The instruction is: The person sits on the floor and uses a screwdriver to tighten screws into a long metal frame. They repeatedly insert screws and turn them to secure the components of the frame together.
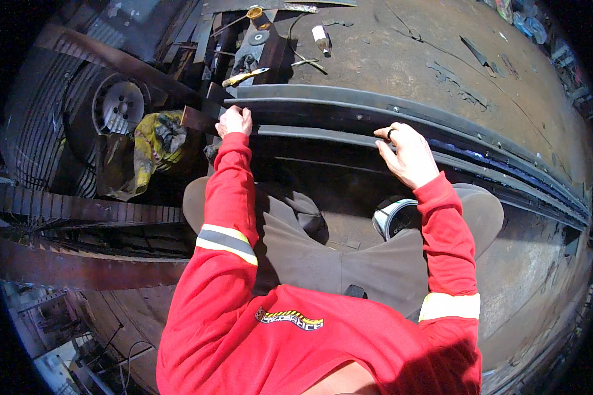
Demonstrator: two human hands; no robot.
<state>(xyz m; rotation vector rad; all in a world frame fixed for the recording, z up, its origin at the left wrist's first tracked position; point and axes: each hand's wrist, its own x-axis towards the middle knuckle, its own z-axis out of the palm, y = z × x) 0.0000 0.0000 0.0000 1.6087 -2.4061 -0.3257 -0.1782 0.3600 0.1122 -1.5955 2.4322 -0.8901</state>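
Note:
Long dark metal bars (316, 134) run side by side across the front of my knees and bend away to the right. At their left end my left hand (235, 121) is closed, its fingers curled down; what they grip is hidden. A short rust-brown metal piece (196, 121) juts out just left of that hand. Over the nearer bar, farther right, my right hand (407, 155) hovers or rests with thumb and fingers apart, a dark ring on one finger. Nothing shows between those fingers. Whether they touch the metal I cannot tell.
A paintbrush (245, 77) lies beyond my left hand, near an orange-brown cup (258, 18) and a small bottle (321, 39). To the left are a yellow stained cloth (153, 146), a round wheel-like disc (120, 104) and rusty beams (85, 266). A pale round container (394, 217) stands between my knees.

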